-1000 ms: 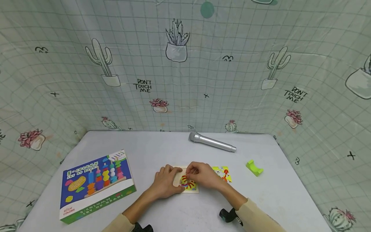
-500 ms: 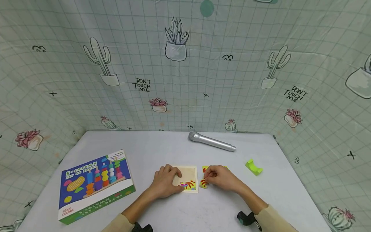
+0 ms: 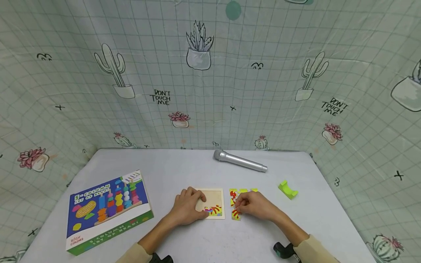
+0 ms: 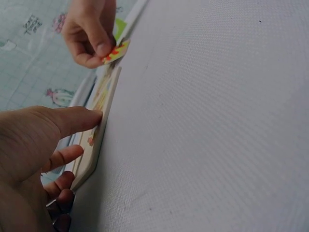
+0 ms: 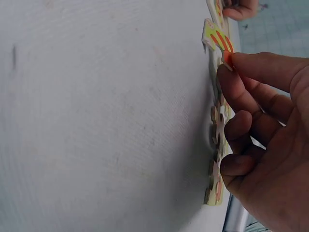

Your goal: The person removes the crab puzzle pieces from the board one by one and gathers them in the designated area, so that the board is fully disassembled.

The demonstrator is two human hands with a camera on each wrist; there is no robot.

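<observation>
A shallow wooden puzzle tray (image 3: 210, 195) lies at the middle front of the table. Along its bottom right, joined pieces (image 3: 216, 210) show red rays on yellow. My left hand (image 3: 186, 207) grips the tray's left side, its thumb (image 4: 79, 120) on the near rim, partly covering the picture. To the right of the tray, my right hand (image 3: 255, 205) pinches a yellow puzzle piece (image 5: 217, 37) with red stripes between thumb and forefinger; it is held tilted in the right wrist view. Loose puzzle pieces (image 3: 233, 193) lie behind and under the right hand, partly hidden by it.
A silver microphone (image 3: 241, 161) lies at the back of the table. On the right is a lime-green curved block (image 3: 288, 190). A bead-set box (image 3: 110, 210) takes up the left. A patterned cloth (image 3: 210, 91) hangs behind the table.
My right hand has moved right from over the tray, taking a striped piece out of it; the piece now hangs beside the loose ones, slightly turned. The left hand stays on the tray.
</observation>
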